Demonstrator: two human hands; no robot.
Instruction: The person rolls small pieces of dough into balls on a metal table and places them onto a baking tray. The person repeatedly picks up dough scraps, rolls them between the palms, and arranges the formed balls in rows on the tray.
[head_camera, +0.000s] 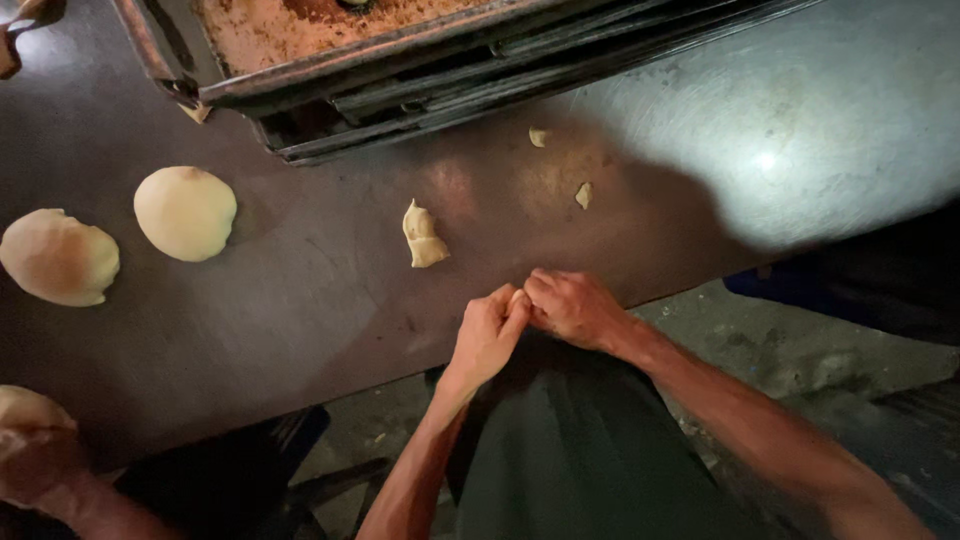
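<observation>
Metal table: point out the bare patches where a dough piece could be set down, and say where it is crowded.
Bare metal table lies between the round dough ball and the folded dough piece, and at far right past the scrap. Crowded: the stacked trays at the back, the second ball at left, and the edge where left hand meets right hand.

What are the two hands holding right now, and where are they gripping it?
A small piece of dough, pinched between the fingertips of the left hand and right hand at the table edge; mostly hidden.
</observation>
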